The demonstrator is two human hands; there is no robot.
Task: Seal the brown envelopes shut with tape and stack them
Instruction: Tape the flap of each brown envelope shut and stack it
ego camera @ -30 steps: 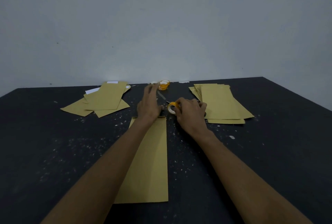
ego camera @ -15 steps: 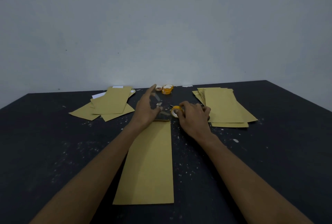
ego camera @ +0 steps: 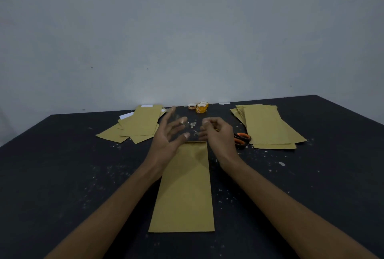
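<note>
The left hand (ego camera: 166, 141) hovers over the far left corner of the middle envelope (ego camera: 185, 188). Its fingers are spread and nearly straight, with the forefinger pointing away. The right hand (ego camera: 218, 136) is raised just beside it, a little apart. Its fingers are curled in and the tips are drawn to the thumb. A sliver of yellow shows inside the curl, but I cannot tell what it pinches. A few pale glints lie between the two hands, too faint to name.

The envelope lies flat and lengthwise on the black table (ego camera: 62, 175), its short edge nearest the person. The left hand and wrist hide its far left corner.

Orange-handled scissors (ego camera: 242, 139) lie just right of the right hand, which half covers them. Beyond them to the right is a fairly tidy stack of envelopes (ego camera: 268, 125). A looser, fanned left pile (ego camera: 138, 124) lies far left, with white paper (ego camera: 126, 115) peeping out beneath it.

Yellow tape rolls (ego camera: 202, 107) stand at the far edge, between the piles. White specks dot the table. A bare grey wall (ego camera: 187, 30) rises behind it.
</note>
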